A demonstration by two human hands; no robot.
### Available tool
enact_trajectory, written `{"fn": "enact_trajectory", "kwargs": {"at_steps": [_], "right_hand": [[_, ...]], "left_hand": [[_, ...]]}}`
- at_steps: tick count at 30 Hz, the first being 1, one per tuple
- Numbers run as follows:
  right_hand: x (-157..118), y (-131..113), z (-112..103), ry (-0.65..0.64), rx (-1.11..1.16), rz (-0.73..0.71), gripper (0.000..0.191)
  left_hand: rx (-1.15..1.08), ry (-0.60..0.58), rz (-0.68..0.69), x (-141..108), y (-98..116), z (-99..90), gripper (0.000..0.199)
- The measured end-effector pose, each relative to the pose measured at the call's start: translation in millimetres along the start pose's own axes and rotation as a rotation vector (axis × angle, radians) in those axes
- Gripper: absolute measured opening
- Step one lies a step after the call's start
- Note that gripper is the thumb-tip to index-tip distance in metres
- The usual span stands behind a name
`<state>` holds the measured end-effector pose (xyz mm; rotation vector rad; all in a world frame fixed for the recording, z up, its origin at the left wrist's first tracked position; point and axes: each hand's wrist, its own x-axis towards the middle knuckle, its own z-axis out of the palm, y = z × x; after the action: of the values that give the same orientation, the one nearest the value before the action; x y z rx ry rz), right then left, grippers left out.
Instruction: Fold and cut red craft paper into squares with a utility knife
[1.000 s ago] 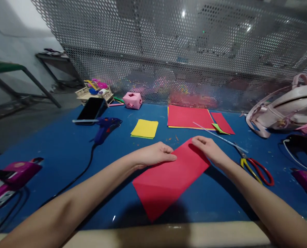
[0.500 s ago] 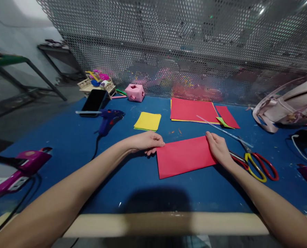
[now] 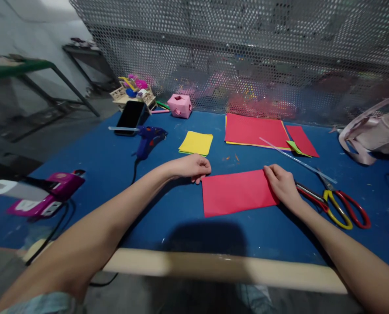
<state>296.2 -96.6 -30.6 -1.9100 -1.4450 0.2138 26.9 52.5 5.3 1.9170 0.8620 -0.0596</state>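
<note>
A folded-looking red paper rectangle [image 3: 240, 192] lies low over the blue table, its long side running left to right. My right hand [image 3: 282, 185] grips its upper right end, thumb on top and the other fingers partly hidden. My left hand [image 3: 198, 168] is at the upper left corner, fingers curled together. That corner shows uncovered, and the fingertips are beside it; whether they touch it is hard to tell. Beyond my left hand sits a stack of yellow and green paper squares [image 3: 196, 143]. Scissors with red and yellow handles [image 3: 346, 209] lie right of my right hand.
A blue glue gun [image 3: 148, 138] and a phone [image 3: 131, 117] lie at left, near a pink paper cube [image 3: 180, 106]. Red sheets [image 3: 256, 130] and a clear glue stick [image 3: 299, 161] are at the back right. A magenta power strip [image 3: 56, 192] is at near left; a perforated metal panel [image 3: 207, 65] stands behind.
My left thumb has come off the red paper's upper left corner, and that hand is slightly higher. My right hand keeps its hold. The whole view has shifted a little.
</note>
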Motion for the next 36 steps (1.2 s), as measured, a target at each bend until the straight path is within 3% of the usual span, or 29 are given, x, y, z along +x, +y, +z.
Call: {"fn": "enact_trajectory", "kwargs": {"at_steps": [5,8,12,15,19,23,26,32,36], "right_hand": [[0,4,5,-0.011,-0.069,-0.025,0.033],[0,4,10,-0.016,-0.122,-0.038,0.034],[1,3,11,-0.042,-0.203,-0.067,0.035],[2,-3,3,-0.059,-0.299,-0.139,0.037],[-10,-22,-14,-0.077,-0.371,-0.389,0.035],[-53,-40,-18,-0.385,-0.192,-0.717,0.038],[-87,-35,-14,-0.494,-0.227,-0.776,0.049],[-106,-4,-36,-0.314,-0.535,-0.727,0.053],[-101,-7,-46,-0.221,-0.657,-0.682,0.050]], "left_hand": [[0.170,0.232,0.062,-4,8,0.6,0.009],[0.350,0.332,0.237,-10,19,12.4,0.012],[0.546,0.192,0.538,-21,30,41.6,0.020],[0.643,0.103,0.619,-27,36,63.1,0.023],[0.774,0.072,0.686,-35,37,86.7,0.026],[0.895,0.111,0.729,-47,33,111.4,0.022],[1.035,0.163,0.798,-59,31,127.3,0.027],[1.172,0.276,0.718,-75,34,140.2,0.029],[1.149,0.294,0.685,-71,40,145.5,0.029]]}}
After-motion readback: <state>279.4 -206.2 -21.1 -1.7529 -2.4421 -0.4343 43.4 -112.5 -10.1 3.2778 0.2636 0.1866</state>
